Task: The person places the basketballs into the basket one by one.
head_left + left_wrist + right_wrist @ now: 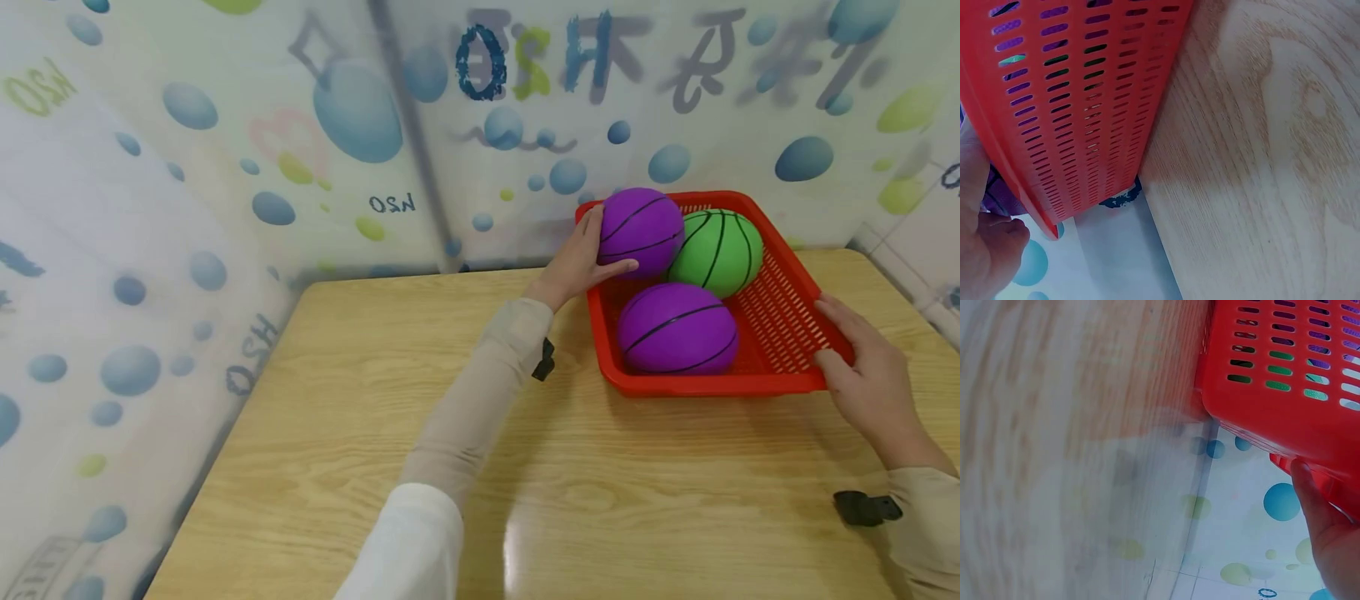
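A red slotted basket (712,385) stands at the far right of the wooden table (420,375). Inside it lie a near purple ball (678,327), a green ball (720,250) and a far purple ball (645,229). My left hand (606,242) reaches over the basket's far left corner and cups the far purple ball, fingers up its side and thumb beneath. My right hand (832,333) grips the basket's near right corner, thumb on the rim. The left wrist view shows the basket wall (1072,94) with the left hand (985,250) beside it. In the right wrist view a finger of the right hand (1329,531) lies under the basket (1285,381).
A bubble-patterned curtain (225,167) closes off the table's far and left sides. The basket sits close to the far edge and the curtain. Bare wood (1260,156) stretches across the table's left and near parts.
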Demonstrator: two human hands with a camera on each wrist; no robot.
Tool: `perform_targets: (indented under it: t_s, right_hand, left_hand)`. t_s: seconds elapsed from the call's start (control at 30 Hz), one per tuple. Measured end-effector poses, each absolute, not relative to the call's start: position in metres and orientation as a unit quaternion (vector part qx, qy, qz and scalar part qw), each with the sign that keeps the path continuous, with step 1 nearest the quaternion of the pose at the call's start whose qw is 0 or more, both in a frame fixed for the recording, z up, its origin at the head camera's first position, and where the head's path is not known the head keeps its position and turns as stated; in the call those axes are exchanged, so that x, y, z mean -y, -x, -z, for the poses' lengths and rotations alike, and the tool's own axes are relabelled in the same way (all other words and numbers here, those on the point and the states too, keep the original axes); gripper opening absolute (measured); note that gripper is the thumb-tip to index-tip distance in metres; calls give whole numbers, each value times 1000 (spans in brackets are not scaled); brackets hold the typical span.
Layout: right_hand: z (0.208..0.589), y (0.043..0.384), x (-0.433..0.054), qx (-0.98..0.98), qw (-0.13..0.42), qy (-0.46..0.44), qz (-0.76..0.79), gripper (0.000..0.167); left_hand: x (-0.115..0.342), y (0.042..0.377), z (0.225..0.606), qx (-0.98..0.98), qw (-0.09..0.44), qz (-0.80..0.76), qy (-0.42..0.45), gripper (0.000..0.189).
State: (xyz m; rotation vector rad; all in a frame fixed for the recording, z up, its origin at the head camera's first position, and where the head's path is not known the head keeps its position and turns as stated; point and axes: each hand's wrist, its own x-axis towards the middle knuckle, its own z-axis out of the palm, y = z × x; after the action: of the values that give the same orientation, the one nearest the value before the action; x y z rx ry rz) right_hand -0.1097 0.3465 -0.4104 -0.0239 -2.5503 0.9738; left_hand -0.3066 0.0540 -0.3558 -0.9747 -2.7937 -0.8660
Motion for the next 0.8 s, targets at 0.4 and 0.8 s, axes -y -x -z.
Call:
perform_targets:
  t_s: [0.4, 0.8]
  right_hand:
    - [408, 106, -345, 915, 198, 17, -351, 56]
    - [409, 106, -342, 915, 197, 18, -351, 57]
  left_hand:
    - [-25, 308, 353, 930, -12, 257, 262, 96]
    - [23, 292, 345, 936, -10, 213, 280, 90]
